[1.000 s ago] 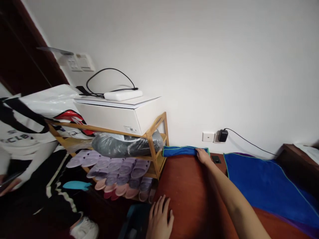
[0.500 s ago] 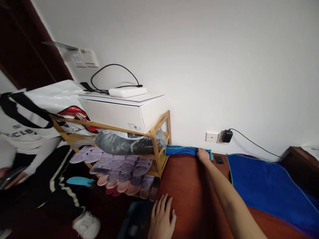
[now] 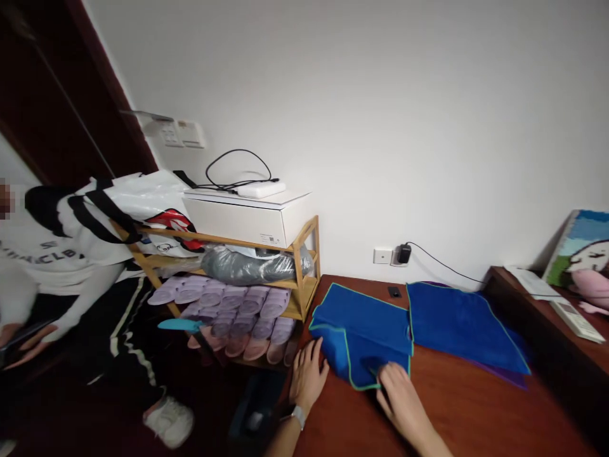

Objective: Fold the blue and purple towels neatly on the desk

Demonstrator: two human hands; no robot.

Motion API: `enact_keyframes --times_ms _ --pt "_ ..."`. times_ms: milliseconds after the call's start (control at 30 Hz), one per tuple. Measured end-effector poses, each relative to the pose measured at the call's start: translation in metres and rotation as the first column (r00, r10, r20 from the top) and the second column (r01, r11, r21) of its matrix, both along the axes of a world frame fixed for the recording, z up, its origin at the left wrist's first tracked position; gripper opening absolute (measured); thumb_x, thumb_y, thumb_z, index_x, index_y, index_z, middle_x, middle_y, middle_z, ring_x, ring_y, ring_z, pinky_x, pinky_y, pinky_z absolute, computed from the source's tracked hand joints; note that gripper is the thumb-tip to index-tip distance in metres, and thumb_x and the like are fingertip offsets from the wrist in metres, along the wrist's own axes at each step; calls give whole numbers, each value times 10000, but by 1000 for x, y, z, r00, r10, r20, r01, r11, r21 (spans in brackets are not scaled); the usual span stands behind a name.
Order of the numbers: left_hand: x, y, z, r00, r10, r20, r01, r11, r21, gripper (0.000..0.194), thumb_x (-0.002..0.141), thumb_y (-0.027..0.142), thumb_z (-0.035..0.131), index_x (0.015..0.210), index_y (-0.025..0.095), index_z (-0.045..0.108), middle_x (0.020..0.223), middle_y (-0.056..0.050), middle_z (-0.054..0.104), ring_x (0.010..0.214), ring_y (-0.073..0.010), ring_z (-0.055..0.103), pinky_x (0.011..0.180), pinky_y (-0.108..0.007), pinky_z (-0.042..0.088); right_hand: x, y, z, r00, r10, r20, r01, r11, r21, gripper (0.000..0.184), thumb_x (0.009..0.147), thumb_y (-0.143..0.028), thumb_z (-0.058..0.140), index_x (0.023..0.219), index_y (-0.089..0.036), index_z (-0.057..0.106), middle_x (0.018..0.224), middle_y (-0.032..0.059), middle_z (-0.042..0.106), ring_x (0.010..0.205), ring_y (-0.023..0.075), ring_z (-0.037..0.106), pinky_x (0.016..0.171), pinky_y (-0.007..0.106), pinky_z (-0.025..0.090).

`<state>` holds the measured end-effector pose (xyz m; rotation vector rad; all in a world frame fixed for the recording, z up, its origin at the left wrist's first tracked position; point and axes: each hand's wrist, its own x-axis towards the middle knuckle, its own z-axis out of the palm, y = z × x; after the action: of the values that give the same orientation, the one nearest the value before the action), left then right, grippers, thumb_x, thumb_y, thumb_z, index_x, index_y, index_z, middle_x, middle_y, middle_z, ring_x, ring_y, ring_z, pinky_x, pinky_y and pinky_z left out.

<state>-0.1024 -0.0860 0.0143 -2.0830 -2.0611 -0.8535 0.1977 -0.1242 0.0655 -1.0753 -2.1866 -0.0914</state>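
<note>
A blue cloth (image 3: pixel 366 317) with green edging lies spread over the left part of the brown table, its near left corner folded over and rumpled. My right hand (image 3: pixel 397 388) is closed at the cloth's near edge, fingertips pinching the fabric. At the table's left edge rests my left hand (image 3: pixel 308 373), fingers stretched out beside the folded corner; whether they touch the cloth I cannot tell. A second blue cloth (image 3: pixel 461 327), also edged in green, lies flat to the right, with a purple one partly showing beneath it.
A wooden shoe rack (image 3: pixel 299 279) with lilac and pink slippers stands left of the table (image 3: pixel 457 400), a white box (image 3: pixel 238 219) on top. Behind is a plugged-in black charger (image 3: pixel 404 253). A white remote (image 3: pixel 576 319) lies far right. A person (image 3: pixel 61 273) sits at left.
The left cloth was bunched in a narrow strip by the wall under my right hand; now it is spread toward me. My right hand has come nearer, and my left has moved slightly forward.
</note>
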Motion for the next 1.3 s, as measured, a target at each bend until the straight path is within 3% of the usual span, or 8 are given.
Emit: enact_keyframes --times_ms 133,267,467,633,733,933,1100,1300 --pt "9 -14 28 993 -115 34 116 993 -23 731 841 53 544 1548 238 567 1653 -132 530 1522 -309 503 1234 -515 438 14 -102 3 989 -56 -136 47 996 -70 247 852 -148 582 1015 -329 623 1215 48 771 1113 303 766 904 446 666" --pt "27 -53 43 919 -389 58 393 906 -157 519 711 -42 547 1101 251 726 1494 -89 674 1455 -280 560 1237 -503 424 38 -147 10 971 -95 -220 64 987 -147 106 839 -259 572 834 -358 534 801 -22 713 725 306 741 604 457 639" --pt "40 -152 37 956 -266 123 289 928 -237 284 743 14 541 873 266 566 924 -27 692 982 -256 676 896 -374 524 107 -154 7 868 -430 -248 412 903 -123 104 911 -441 569 819 -396 584 784 42 680 746 387 711 643 550 594" --pt "71 -211 35 924 -320 211 377 858 -349 253 773 61 582 890 285 572 936 -10 704 954 -233 687 883 -331 516 136 -147 12 664 -722 -193 588 664 -461 299 928 -612 498 988 -418 718 680 54 684 650 404 731 640 532 566" --pt "99 -226 38 885 -372 282 462 781 -420 267 755 86 627 924 293 617 994 -1 734 1013 -227 693 936 -325 512 137 -147 18 596 -748 -294 521 638 -567 441 943 -673 432 1087 -399 746 706 31 751 695 397 775 637 468 572" --pt "130 -196 49 643 -550 533 756 564 -331 166 844 333 768 997 277 738 1021 -3 801 984 -207 720 929 -307 550 144 -154 36 316 -652 -689 308 758 -575 535 790 -723 662 995 -263 839 1067 86 854 1078 372 790 846 402 647" --pt "127 -106 58 794 -500 345 565 817 -118 381 1055 340 442 1213 235 772 1376 -115 758 1320 -259 668 1191 -442 485 157 -160 56 81 -570 -817 102 821 -562 571 786 -698 725 989 -184 869 981 96 842 967 309 791 764 350 638" --pt "87 -59 24 952 -300 -58 288 944 -159 515 1030 348 427 1449 219 696 1539 -146 673 1462 -298 579 1203 -523 463 186 -170 56 120 -668 -734 310 728 -612 640 644 -728 874 1002 -197 866 1046 111 855 1023 336 789 856 380 648"
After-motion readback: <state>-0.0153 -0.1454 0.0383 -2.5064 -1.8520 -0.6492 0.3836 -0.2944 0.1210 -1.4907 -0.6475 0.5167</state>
